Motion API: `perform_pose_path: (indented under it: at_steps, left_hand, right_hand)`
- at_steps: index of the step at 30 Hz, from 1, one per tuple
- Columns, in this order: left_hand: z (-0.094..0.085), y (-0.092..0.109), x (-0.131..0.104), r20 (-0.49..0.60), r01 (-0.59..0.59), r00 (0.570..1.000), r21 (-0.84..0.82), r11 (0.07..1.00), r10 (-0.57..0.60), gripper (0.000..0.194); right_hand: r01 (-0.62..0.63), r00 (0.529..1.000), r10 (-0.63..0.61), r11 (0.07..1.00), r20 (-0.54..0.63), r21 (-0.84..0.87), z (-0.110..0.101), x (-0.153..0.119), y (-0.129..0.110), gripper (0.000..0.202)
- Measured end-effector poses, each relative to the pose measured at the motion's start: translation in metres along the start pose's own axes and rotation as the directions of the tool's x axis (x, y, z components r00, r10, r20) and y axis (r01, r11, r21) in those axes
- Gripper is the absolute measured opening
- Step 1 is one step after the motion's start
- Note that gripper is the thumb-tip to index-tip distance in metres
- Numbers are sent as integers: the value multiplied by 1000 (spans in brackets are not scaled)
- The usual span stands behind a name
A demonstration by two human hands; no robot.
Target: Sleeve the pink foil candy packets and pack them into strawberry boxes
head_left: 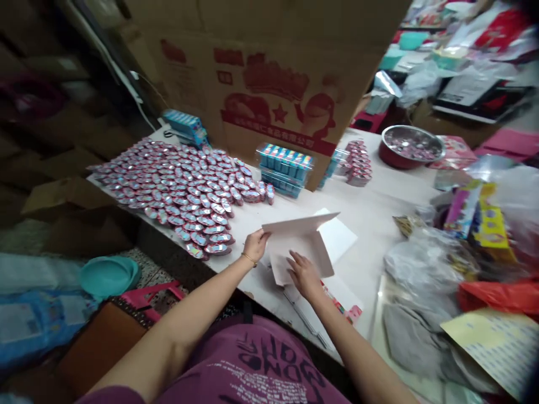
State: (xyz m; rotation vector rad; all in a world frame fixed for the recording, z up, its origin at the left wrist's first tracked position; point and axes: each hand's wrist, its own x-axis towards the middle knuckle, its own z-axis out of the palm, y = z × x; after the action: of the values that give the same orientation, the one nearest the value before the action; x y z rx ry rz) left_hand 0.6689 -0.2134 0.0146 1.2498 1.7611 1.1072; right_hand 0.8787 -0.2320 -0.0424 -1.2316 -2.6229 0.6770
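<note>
A white cardboard box (pixel 301 245) with its lid raised stands tilted on the white table at the near edge. My left hand (pixel 255 246) pinches the box's left upper corner, fingers closed on it. Inside the box's opening lies my right hand (pixel 304 275), its fingers apart and touching or just over the inner face. Under and beside the box are flat white card pieces (pixel 337 237) and a red-printed piece (pixel 343 307). To the left, many small oval packs with shiny tops (pixel 185 191) stand in rows.
A large printed carton (pixel 278 84) rises behind the table. Blue packs in clear trays (pixel 284 168) stand before it. Farther right are a metal bowl (pixel 410 147), plastic bags (pixel 421 264) and a grey cloth (pixel 412 342). A teal basin (pixel 107 276) sits below left.
</note>
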Motion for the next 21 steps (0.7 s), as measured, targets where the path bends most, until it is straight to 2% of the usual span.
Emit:
perform_pose_path:
  at_steps: [1,3,5,6,9,11,12,14,16,18,21]
  left_hand:
    - [-12,-1,-1,-41,45,998,8,999,-44,22]
    - [-50,-2,-6,-132,137,981,-26,990,-139,26]
    - [-101,-4,-19,-228,193,949,-119,974,-216,26]
    - [-129,-5,-27,-294,186,928,-169,968,-229,28]
    - [-210,-10,-50,-529,127,810,-263,956,-253,31]
    - [-253,-16,-62,-662,102,706,-256,961,-251,30]
    - [-271,-18,-68,-700,116,669,-234,965,-250,30]
    - [-297,-21,-77,-702,116,676,-201,973,-226,28]
    - [-314,-20,-81,-685,141,686,-205,969,-245,25]
    - [-325,-17,-78,-662,137,701,-240,961,-265,25]
    - [-336,-14,-62,-650,68,715,-299,952,-256,30]
  right_hand:
    - [47,995,-43,998,-95,42,-2,-10,-4,35]
    - [103,972,-80,990,-220,97,0,-29,-14,35]
    - [48,958,-19,994,-287,95,8,-39,-27,35]
    - [4,958,16,998,-286,67,13,-38,-35,37]
    - [-47,989,33,994,-141,-97,35,-12,-55,52]
    - [-23,1000,20,980,-15,-198,51,15,-59,60]
    - [-23,999,30,971,28,-236,59,26,-58,60]
    - [-38,997,57,954,55,-298,74,41,-52,57]
    - [-46,998,61,937,33,-345,85,45,-46,55]
    - [-33,999,38,921,6,-388,92,40,-40,54]
    - [-30,1000,29,890,-9,-454,94,19,-29,55]
